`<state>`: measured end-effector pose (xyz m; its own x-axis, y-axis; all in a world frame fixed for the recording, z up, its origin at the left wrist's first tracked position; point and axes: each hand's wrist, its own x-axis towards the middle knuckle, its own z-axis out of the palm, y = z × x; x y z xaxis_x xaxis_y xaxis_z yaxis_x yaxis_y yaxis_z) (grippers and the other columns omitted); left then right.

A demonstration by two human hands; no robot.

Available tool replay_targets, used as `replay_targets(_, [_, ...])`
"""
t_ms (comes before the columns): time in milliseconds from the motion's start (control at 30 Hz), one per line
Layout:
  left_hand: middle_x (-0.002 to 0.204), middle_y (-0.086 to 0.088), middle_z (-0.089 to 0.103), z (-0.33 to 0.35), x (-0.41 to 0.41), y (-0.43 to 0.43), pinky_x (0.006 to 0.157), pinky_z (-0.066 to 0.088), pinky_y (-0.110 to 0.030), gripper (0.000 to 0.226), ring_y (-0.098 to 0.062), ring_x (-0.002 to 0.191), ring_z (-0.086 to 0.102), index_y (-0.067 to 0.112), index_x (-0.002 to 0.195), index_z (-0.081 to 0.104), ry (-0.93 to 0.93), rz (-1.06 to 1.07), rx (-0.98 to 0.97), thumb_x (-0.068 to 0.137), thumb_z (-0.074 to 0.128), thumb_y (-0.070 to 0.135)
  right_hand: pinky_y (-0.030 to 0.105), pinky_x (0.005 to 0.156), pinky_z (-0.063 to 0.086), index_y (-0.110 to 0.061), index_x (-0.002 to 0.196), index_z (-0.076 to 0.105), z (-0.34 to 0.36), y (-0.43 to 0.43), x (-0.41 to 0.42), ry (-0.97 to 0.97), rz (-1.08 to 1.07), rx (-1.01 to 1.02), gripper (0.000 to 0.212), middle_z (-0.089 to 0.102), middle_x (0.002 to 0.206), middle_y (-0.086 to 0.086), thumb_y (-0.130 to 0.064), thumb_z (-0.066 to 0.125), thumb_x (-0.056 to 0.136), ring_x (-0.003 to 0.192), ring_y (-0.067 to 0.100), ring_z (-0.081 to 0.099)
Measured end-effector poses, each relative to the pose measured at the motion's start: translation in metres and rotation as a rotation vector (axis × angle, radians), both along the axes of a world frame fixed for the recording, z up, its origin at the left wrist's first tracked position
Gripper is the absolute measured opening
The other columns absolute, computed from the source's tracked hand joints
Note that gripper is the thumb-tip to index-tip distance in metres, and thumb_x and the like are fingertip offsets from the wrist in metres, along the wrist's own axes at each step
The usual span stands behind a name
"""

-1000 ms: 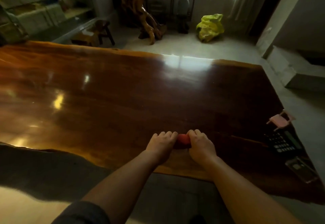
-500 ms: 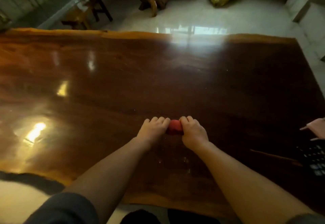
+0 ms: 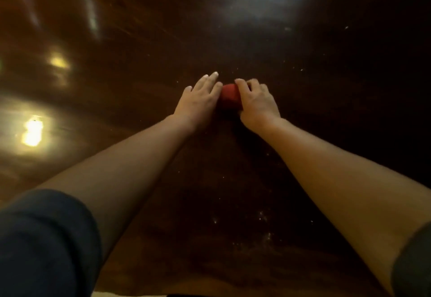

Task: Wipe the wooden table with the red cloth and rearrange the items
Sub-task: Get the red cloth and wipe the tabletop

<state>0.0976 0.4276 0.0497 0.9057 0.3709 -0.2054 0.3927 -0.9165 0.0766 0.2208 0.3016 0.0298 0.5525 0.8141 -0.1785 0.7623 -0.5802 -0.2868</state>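
My left hand (image 3: 198, 100) lies flat on the bench (image 3: 140, 40), fingers stretched forward and loose, its inner edge touching the red cloth (image 3: 229, 95). My right hand (image 3: 257, 100) curls over the cloth's other side, fingers bent down onto it, so this grip is partly closed on the bundle while the left is spread wide and only presses beside it. The cloth sits bunched into a small lump between the two hands, well out from my body with both arms nearly straight.

I judge this to be a forward push stroke in the wiping. White specks (image 3: 263, 217) lie on the dark wood nearer me than my hands, and a few more sit just ahead and to the right. To do the stroke well, I should flatten the cloth so more of it meets the wood, keep even downward pressure from both palms, and overlap each pass. Bunched so small, it covers a narrow strip and could skip the crumbs beside either hand. None of the items to rearrange are in view.
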Motion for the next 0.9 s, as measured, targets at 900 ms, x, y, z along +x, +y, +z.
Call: replay_targets(900, [0.159, -0.013, -0.021, -0.042, -0.159, -0.116, 0.109, -0.008, -0.057, 0.094, -0.035, 0.143, -0.023, 0.02, 0.149, -0.02, 0.154, -0.137, -0.196, 0.093, 0.057, 0.022, 0.033, 0.116, -0.005, -0.02, 0.155, 0.018, -0.017, -0.129, -0.185, 0.095, 0.009, 0.104, 0.079, 0.016, 0.164, 0.003, 0.011, 0.046, 0.087, 0.15, 0.02, 0.007])
